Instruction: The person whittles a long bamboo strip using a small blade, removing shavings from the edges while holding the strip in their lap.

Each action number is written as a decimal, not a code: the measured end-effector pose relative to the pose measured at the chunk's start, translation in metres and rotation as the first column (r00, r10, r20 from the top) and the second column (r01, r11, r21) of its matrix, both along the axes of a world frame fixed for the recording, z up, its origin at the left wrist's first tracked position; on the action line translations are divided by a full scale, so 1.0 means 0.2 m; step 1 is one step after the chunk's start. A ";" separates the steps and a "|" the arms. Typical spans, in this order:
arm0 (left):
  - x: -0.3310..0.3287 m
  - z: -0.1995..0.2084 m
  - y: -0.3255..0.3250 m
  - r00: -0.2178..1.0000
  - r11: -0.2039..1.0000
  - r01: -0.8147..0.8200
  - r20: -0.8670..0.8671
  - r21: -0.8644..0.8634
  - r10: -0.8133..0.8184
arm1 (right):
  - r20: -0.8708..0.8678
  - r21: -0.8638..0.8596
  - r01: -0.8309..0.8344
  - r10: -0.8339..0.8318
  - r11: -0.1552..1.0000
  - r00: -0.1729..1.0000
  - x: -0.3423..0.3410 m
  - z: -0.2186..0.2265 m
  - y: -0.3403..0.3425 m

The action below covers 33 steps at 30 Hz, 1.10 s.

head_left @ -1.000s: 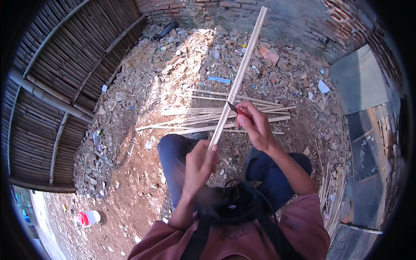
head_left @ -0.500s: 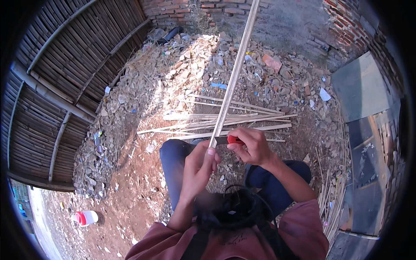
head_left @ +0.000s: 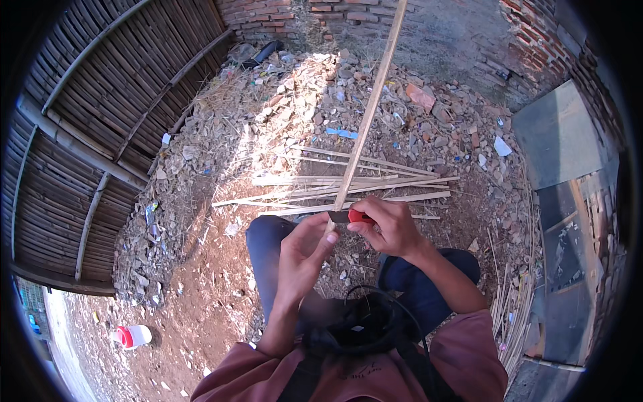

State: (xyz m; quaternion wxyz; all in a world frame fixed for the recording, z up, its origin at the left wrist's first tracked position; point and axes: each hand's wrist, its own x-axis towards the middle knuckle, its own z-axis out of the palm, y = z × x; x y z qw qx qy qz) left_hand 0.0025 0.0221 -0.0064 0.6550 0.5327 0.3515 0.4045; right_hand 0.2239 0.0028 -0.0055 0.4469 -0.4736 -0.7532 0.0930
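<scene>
My left hand (head_left: 303, 253) is closed round the near end of a long, thin bamboo strip (head_left: 369, 114), which slants up and away to the far wall. In my right hand (head_left: 387, 226) is a utility knife (head_left: 360, 216) with a red handle. Its dark blade points left and lies across the strip, just beyond my left fingers. Several pale bamboo strips (head_left: 420, 196) lie crossed on the ground beyond my knees.
Rubble and litter (head_left: 281, 107) cover the ground up to a brick wall (head_left: 442, 40). A bamboo-slat panel (head_left: 87, 221) stands at left. A white container with a red lid (head_left: 137, 336) is at lower left. More thin strips (head_left: 519, 321) lie at right beside boards (head_left: 562, 141).
The strip has turned about its length and its far end has shifted slightly right. The blade now lies across it, and my left fingers have shifted slightly.
</scene>
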 end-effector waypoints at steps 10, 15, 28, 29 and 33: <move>0.01 0.01 -0.02 0.993 0.995 0.083 0.091 -0.055 -0.077 | 0.041 0.058 0.014 -0.016 0.998 0.999 -0.02 -0.02 0.01; 0.05 0.06 -0.04 0.999 0.999 0.045 0.000 0.007 -0.045 | 0.057 0.083 0.042 -0.047 0.996 0.997 -0.02 -0.03 0.00; 0.06 -0.01 -0.03 0.974 0.979 -0.086 -0.190 0.187 0.122 | 0.149 0.155 0.122 -0.145 0.980 0.978 -0.06 0.00 -0.03; 0.06 -0.01 -0.03 0.976 0.958 -0.106 -0.157 0.266 0.152 | 0.151 0.159 0.130 -0.155 0.979 0.976 -0.07 0.01 -0.03; 0.07 0.00 -0.03 0.968 0.952 -0.105 -0.191 0.286 0.164 | 0.144 0.161 0.158 -0.181 0.974 0.973 -0.07 0.02 -0.04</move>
